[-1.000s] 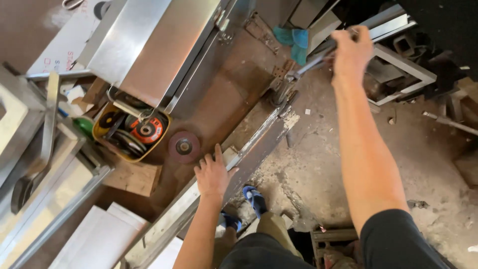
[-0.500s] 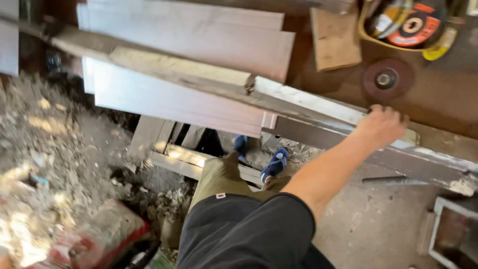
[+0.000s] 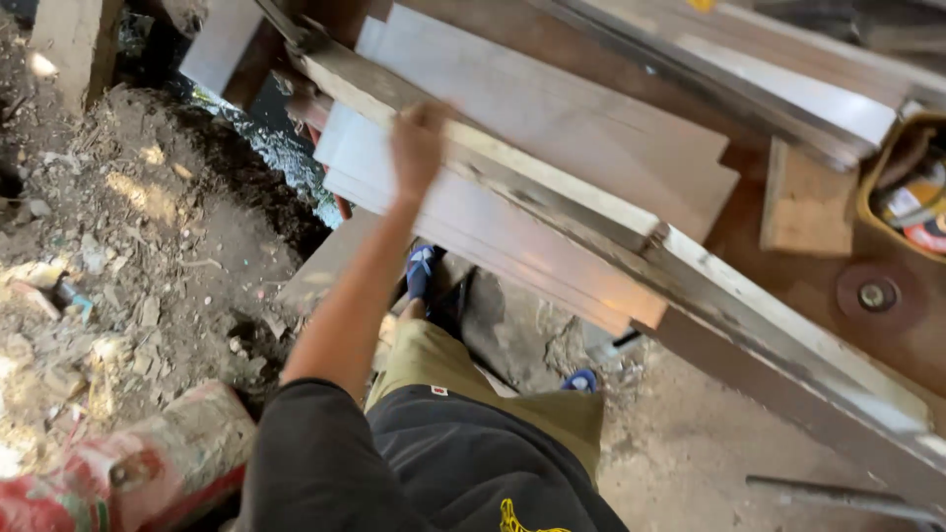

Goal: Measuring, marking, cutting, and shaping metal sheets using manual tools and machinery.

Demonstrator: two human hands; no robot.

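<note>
Hand point(image 3: 417, 148) on diagonal metal bar point(image 3: 552, 212)

A long metal bar point(image 3: 552, 212) is touched by the left hand point(image 3: 416, 148) at upper centre; flat metal sheets point(image 3: 552, 128) are stacked beside it.

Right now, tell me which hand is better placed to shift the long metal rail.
Left, probably. The left hand is at the long metal rail, grip blurred; the right hand is not in view.

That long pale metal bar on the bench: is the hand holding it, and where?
The left hand rests on the long pale metal bar's top edge toward its far end; blur hides whether the fingers actually grip it.
</note>
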